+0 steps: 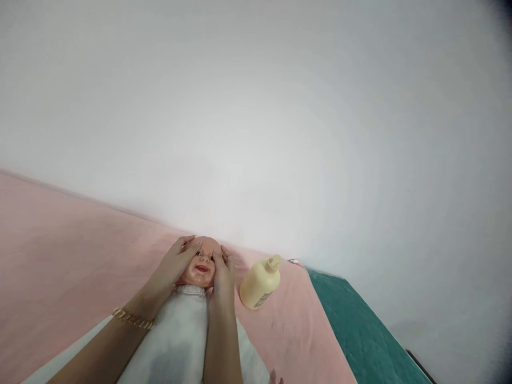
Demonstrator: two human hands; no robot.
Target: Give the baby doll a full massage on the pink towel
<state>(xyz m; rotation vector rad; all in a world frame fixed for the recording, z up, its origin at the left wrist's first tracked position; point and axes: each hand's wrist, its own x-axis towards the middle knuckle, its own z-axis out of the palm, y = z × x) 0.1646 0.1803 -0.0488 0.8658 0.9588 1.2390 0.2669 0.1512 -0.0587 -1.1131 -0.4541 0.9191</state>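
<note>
A baby doll point(202, 274) in a white garment with a frilled collar lies on its back on a white cloth point(252, 357). My left hand point(183, 261) cups the left side of its head, thumb by the brow and fingers around the top. On the opposite side my right hand point(224, 272) holds the head too, with its thumb close to the doll's eye. A gold bracelet point(133, 318) circles my left wrist. Right of my right hand stands a pale yellow pump bottle point(260, 284), apart from it. My forearms cover part of the doll's body.
Pink cloth point(72, 256) covers the surface under everything. A green padded surface point(356, 320) shows at the right. Behind the doll's head rises a plain white wall point(256, 133). Small fingertips point(276, 378) show at the bottom edge; whose they are I cannot tell.
</note>
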